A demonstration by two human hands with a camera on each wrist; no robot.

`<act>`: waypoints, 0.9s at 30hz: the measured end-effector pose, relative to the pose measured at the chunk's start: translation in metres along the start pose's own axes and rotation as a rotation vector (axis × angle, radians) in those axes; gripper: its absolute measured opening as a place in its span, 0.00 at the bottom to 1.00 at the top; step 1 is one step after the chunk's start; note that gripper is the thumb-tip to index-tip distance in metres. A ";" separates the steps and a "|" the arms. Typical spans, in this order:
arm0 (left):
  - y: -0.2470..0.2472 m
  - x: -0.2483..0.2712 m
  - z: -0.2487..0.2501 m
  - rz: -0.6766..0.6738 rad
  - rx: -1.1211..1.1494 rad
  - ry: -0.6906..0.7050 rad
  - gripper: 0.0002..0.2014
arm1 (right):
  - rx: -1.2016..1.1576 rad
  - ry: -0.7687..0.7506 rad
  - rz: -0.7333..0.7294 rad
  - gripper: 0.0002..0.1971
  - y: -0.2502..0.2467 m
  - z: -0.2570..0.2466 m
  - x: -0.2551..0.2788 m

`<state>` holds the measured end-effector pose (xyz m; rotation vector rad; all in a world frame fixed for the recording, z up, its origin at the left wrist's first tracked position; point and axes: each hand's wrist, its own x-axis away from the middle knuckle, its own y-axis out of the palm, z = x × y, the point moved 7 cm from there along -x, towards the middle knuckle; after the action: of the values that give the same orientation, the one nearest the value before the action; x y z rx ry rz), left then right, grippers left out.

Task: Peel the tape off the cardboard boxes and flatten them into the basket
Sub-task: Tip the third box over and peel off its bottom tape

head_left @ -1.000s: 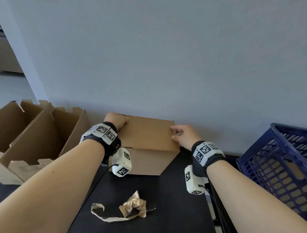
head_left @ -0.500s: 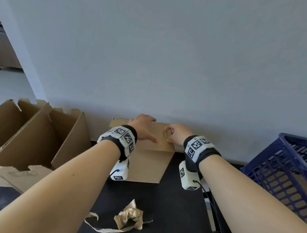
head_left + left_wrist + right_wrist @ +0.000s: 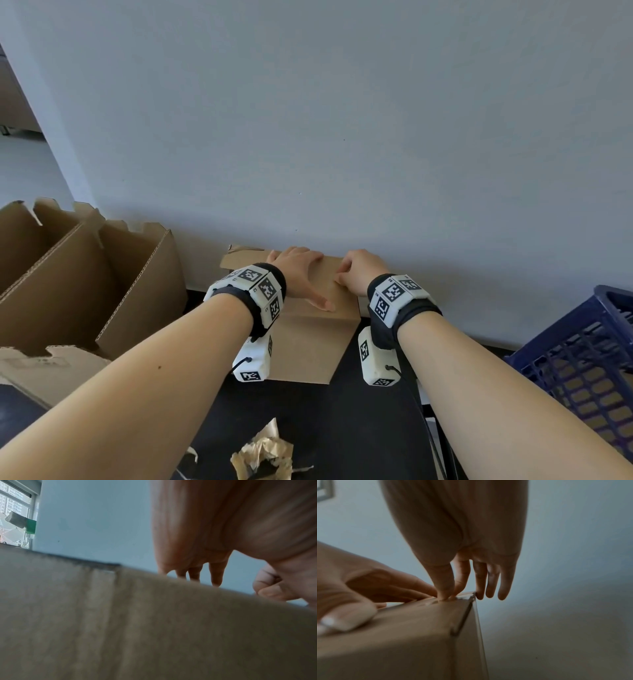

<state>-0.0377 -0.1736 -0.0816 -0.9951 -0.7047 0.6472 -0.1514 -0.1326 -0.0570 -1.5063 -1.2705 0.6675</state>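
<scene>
Closed cardboard box: stands on the black bench against the grey wall; landmark for all entries below.

Left hand: lies flat on top of the box, fingers straight and spread, thumb pointing toward the right hand. Holds nothing.

Right hand: on the box's top at its far right corner, just beside the left hand. In the right wrist view the thumb and forefinger press together at the top seam near that corner, where a strip of clear tape shows; the other three fingers hang past the edge. Whether a tape end is actually pinched cannot be told.

Open boxes: two, cardboard, with ragged top edges, standing left of the closed box.

Crumpled tape: a brown wad on the bench, nearer the person than the closed box, well apart from it.

Basket: dark blue lattice plastic, right of the closed box, near the right forearm; something brown shows through its wall.

Wrist bands: black with white marker blocks, one on each forearm.
</scene>
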 end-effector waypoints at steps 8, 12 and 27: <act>0.000 0.002 0.001 -0.019 0.014 0.007 0.53 | 0.052 -0.044 -0.036 0.12 0.003 0.000 -0.009; -0.001 0.001 0.001 -0.015 0.022 0.007 0.53 | 0.058 -0.119 0.072 0.01 -0.001 0.001 -0.009; -0.002 0.004 0.004 -0.028 0.018 0.007 0.52 | 0.422 -0.099 0.095 0.06 -0.011 -0.022 -0.018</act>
<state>-0.0384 -0.1696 -0.0772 -0.9687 -0.7041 0.6248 -0.1410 -0.1575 -0.0430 -1.2000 -1.0524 1.0140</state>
